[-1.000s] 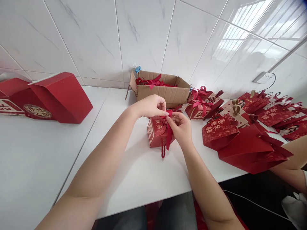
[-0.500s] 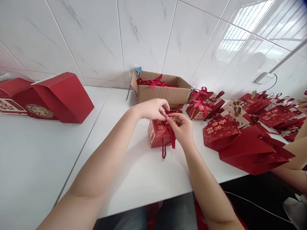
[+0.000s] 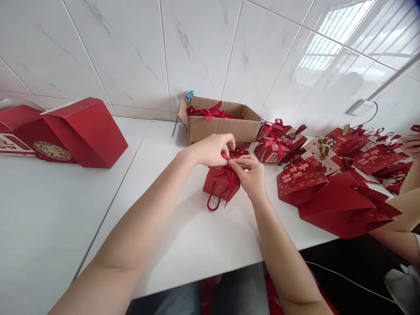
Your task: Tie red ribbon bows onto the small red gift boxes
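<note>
A small red gift box [image 3: 218,181] with a twisted cord handle [image 3: 213,205] stands on the white table in front of me. Red ribbon [image 3: 233,186] is gathered at its top, one tail hanging down the front. My left hand [image 3: 215,148] reaches over from the left, its fingers curled and pinching the ribbon above the box. My right hand [image 3: 249,175] meets it from the right, thumb and forefinger pressed together on the same ribbon. The fingertips partly hide the knot.
Behind the box stands an open cardboard carton [image 3: 226,129] holding red ribbons. Larger red boxes [image 3: 88,133] are at the left. Finished-looking boxes with bows [image 3: 274,146] and red gift bags [image 3: 337,203] crowd the right. Another person's hand [image 3: 411,144] shows at the right edge.
The gift box has turned, so its cord handle has swung left and a different side faces me. Both hands stay at the ribbon with only small finger shifts.
</note>
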Motion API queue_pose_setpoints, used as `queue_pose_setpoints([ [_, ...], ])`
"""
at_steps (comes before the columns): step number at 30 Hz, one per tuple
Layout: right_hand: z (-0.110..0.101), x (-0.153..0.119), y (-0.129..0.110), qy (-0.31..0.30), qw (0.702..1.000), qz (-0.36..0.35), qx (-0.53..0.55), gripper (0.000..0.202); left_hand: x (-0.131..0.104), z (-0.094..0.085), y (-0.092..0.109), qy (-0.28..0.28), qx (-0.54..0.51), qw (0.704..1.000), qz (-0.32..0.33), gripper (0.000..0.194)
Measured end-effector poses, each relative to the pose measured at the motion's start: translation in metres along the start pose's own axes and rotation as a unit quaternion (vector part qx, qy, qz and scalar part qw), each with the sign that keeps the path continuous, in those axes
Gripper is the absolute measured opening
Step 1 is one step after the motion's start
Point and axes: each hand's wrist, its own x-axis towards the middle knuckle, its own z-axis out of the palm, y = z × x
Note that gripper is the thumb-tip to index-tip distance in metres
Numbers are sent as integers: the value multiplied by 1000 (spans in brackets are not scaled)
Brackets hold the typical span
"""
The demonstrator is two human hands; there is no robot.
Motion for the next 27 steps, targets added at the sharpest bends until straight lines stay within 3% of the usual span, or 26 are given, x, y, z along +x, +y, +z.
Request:
queue_pose_setpoints([
  [7,-6,2,-2,-65,998,8,-15,24,0,0,-1,9,-7,1000,-18,38],
  [20,0,-1,1,-36,995,-88,-43,18,3,2,-2,6,-16,999,-29,38],
  [27,1,0,3,-79,993,-6,85,18,2,4,-1,8,4,1000,0,34],
])
